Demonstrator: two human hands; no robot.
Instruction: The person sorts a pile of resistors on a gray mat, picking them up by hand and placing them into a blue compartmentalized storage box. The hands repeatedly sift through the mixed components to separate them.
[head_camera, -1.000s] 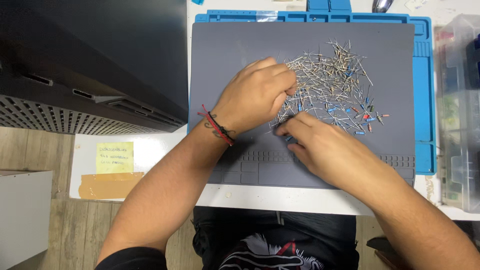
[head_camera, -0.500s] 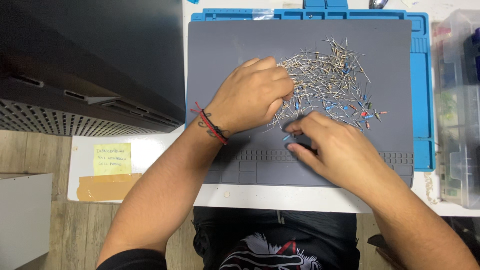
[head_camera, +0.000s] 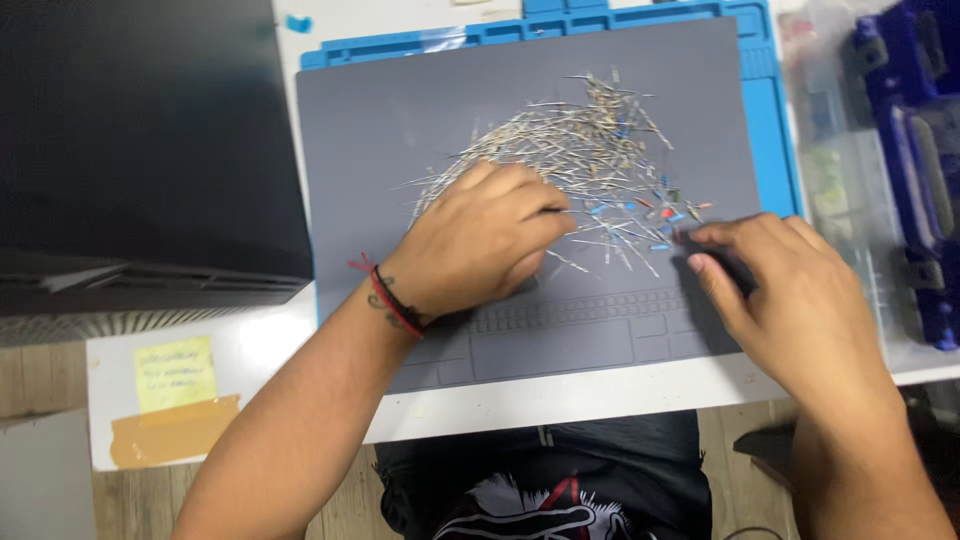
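My left hand (head_camera: 485, 240) curled loosely over the lower-left edge of the resistor pile (head_camera: 590, 150) at frame centre, my right hand (head_camera: 790, 295) lower right, fingers pinched, contents unclear, grey mat (head_camera: 400, 120) beneath, clear parts box (head_camera: 860, 150) at right edge.

A white table (head_camera: 560, 405) carries a blue work mat (head_camera: 770, 110) topped by a grey mat (head_camera: 400, 130), a yellow sticky note (head_camera: 175, 372), tan tape (head_camera: 170, 435), and what seem clear plastic boxes (head_camera: 850, 180).

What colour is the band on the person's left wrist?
The wristband is red and black, seen in the head view, on the left hand resting by the pile.
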